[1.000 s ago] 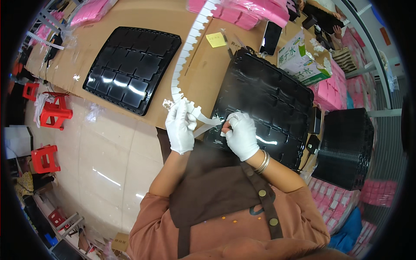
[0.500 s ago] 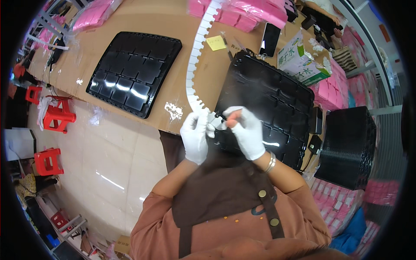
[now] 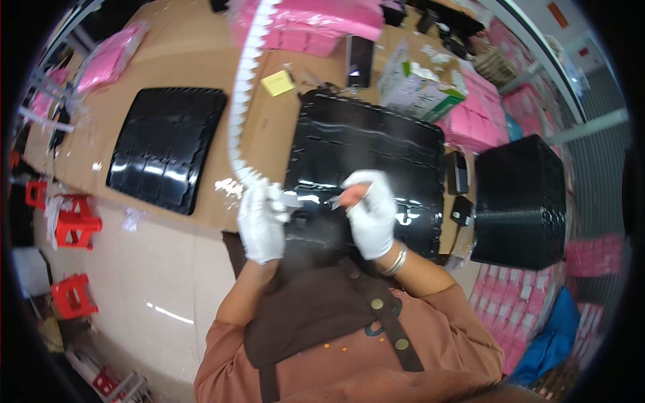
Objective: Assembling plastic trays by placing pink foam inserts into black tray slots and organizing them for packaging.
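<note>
My left hand, in a white glove, is closed on the lower end of a long white strip with a notched edge. The strip curves up from the fingers past the top of the picture. To its right, my right hand wears a white glove with bare fingertips showing. Those fingertips pinch a small pale scrap, too blurred to name. Both hands are over a glossy black plastic tray with shallow flat pockets, and a gap separates them.
Another black tray lies at the left on the brown table. Beyond the near tray are a yellow note, a phone and an open carton. Stacked black trays stand right; red stools stand left.
My hands have moved apart, the right one drawing away from the strip's end with the small scrap. The whole view has shifted, so table items appear farther left.
</note>
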{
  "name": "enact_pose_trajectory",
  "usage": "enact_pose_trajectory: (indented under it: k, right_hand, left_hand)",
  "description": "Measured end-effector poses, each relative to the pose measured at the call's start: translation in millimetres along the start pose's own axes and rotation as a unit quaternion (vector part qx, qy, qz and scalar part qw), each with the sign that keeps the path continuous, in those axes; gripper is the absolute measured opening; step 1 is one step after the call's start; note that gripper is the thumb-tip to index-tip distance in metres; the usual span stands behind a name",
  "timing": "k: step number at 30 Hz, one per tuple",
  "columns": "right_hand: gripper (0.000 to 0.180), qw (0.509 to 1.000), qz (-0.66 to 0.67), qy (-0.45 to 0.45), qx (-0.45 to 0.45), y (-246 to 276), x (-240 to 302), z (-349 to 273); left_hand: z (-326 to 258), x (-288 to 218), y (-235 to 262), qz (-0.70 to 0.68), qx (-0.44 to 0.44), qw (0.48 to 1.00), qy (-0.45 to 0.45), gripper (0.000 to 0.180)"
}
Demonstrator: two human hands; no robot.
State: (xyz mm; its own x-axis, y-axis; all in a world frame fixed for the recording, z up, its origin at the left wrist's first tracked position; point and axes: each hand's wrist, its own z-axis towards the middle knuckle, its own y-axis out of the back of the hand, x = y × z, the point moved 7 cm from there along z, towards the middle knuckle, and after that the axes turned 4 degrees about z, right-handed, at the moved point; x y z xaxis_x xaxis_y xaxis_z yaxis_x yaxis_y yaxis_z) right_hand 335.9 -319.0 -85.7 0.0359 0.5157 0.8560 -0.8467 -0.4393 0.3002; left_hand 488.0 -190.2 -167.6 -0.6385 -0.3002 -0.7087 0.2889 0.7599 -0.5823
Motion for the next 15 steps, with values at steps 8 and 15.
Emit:
enact_pose_trajectory:
  k: [8,15]
  right_hand:
    - [0.005,0.908,-0.390,-0.129,-0.083,211.1,-188.5,75.7]
    - [0.006,0.889,-0.447,-0.088,-0.057,193.6,-193.4,91.0]
  left_hand:
    - [10.8,-1.6,2.2,0.018,-0.011,0.999,-0.031,0.022]
    - [3.4,1.4,-3.5,0.078,-0.008,0.995,-0.067,0.025]
